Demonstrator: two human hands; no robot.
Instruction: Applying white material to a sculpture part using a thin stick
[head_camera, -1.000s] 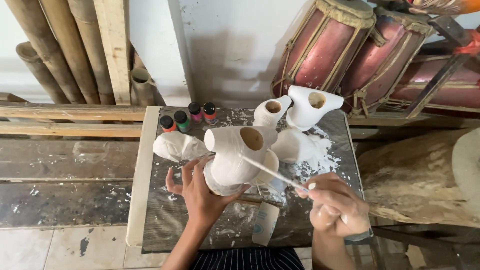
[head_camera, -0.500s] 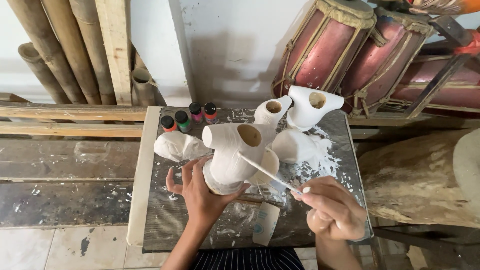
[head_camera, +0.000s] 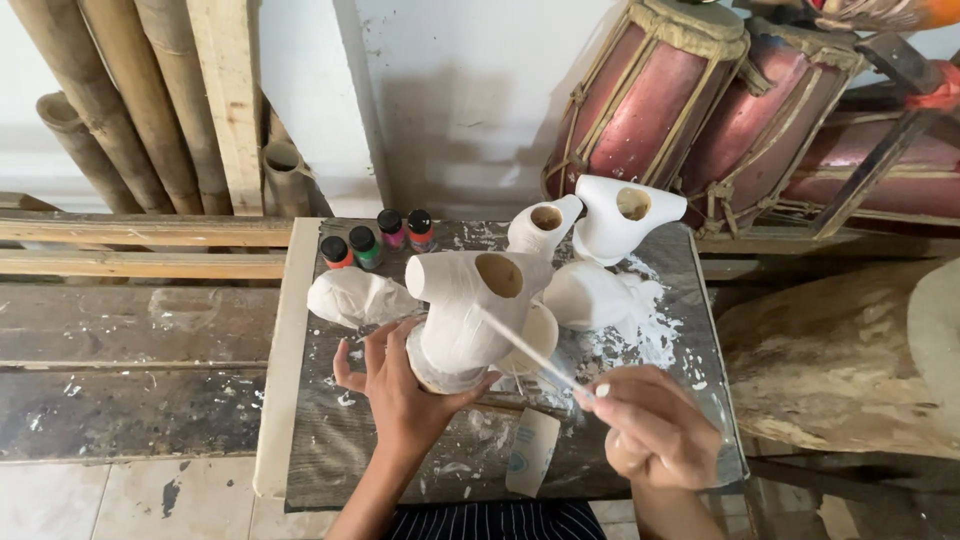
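Head view, ordered from the person outward, places given relative to the white vessel. The left hand (head_camera: 400, 395) was closed around the base of the white vessel (head_camera: 465, 310), a white-coated piece with a round hole near its top, held upright just above the paint-spattered table (head_camera: 300, 400). The right hand (head_camera: 655, 435), nearer the camera and to the vessel's right, pinched a thin brush (head_camera: 530, 355) whose tip lay against the vessel's side below the hole. A small white cup (head_camera: 535, 335) sat touching the vessel on its right; a paper tag (head_camera: 532, 450) lay in front. Left of the vessel rested a white lump (head_camera: 355, 297); beyond it stood 4 small paint bottles (head_camera: 378, 240) and 2 further white vessels (head_camera: 590, 220), with red drums (head_camera: 680, 95) behind. Judged risks: wet coating could let the vessel slip in the left hand; a wide brush stroke could tip the cup; fingers could smear fresh white
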